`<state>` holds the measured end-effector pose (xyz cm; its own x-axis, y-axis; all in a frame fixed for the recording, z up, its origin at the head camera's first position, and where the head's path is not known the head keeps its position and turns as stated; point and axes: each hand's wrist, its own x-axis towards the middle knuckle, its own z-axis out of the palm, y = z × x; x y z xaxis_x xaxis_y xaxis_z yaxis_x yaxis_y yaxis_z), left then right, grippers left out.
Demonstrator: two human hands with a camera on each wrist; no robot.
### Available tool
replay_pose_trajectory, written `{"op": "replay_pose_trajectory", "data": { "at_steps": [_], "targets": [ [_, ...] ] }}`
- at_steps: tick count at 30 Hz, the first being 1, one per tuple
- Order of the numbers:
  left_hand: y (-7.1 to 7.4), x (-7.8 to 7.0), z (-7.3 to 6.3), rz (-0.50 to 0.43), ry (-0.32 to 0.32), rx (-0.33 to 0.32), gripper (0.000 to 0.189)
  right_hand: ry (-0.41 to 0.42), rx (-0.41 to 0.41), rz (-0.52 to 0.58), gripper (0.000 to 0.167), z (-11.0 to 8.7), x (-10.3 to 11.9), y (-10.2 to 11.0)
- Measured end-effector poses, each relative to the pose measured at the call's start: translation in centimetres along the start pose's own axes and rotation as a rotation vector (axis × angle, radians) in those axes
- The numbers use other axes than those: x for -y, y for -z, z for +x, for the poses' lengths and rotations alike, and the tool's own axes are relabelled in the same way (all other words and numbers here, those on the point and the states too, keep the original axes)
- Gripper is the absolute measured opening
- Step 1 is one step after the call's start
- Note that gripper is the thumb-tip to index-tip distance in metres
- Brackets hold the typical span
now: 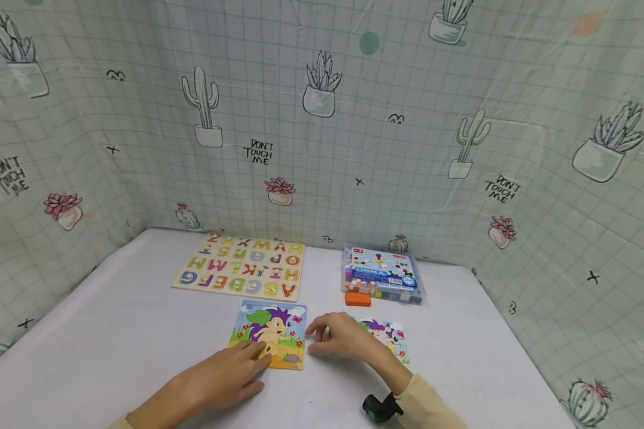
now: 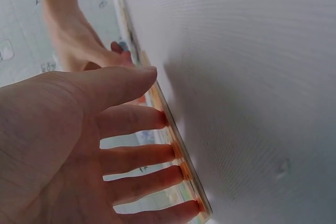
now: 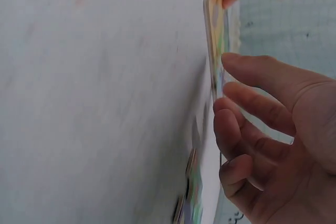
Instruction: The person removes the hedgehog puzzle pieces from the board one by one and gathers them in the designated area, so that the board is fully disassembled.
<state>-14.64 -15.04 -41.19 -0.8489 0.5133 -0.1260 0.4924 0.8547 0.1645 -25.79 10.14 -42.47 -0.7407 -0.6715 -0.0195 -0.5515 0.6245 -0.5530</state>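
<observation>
A square hedgehog picture puzzle (image 1: 292, 319) lies on the table in front of me. My left hand (image 1: 231, 372) rests on its lower left part; in the left wrist view the fingers (image 2: 139, 153) are straight and spread, their tips on the board. Beside the puzzle's right edge is my right hand (image 1: 343, 336), with a gap between thumb and forefinger. The right wrist view shows its fingers (image 3: 257, 108) loosely bent close to the board's edge, with nothing visible between them. Partly behind the right hand lies a second hedgehog picture (image 1: 399, 342), with loose-looking pieces.
A wooden alphabet board (image 1: 241, 265) lies at the back left. At the back right is a clear plastic box (image 1: 383, 274) with a blue printed label, and an orange block (image 1: 358, 299) sits in front of it. A black object (image 1: 381, 409) is by the right sleeve.
</observation>
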Motion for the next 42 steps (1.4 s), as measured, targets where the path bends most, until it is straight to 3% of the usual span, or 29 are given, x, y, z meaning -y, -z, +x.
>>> {"op": "replay_pose_trajectory", "data": {
  "at_steps": [8,19,42],
  "targets": [
    [-0.1,0.0,0.3,0.036,-0.052,-0.049,0.048,0.029,0.010,-0.049,0.034,1.2,1.8,-1.1],
    [-0.2,-0.2,0.5,0.047,-0.046,-0.050,0.048,0.008,0.016,-0.101,0.044,1.3,2.5,-1.4],
    [-0.1,-0.1,0.4,0.055,-0.025,-0.024,0.048,-0.039,0.022,0.083,0.043,1.6,2.8,-2.2]
  ]
}}
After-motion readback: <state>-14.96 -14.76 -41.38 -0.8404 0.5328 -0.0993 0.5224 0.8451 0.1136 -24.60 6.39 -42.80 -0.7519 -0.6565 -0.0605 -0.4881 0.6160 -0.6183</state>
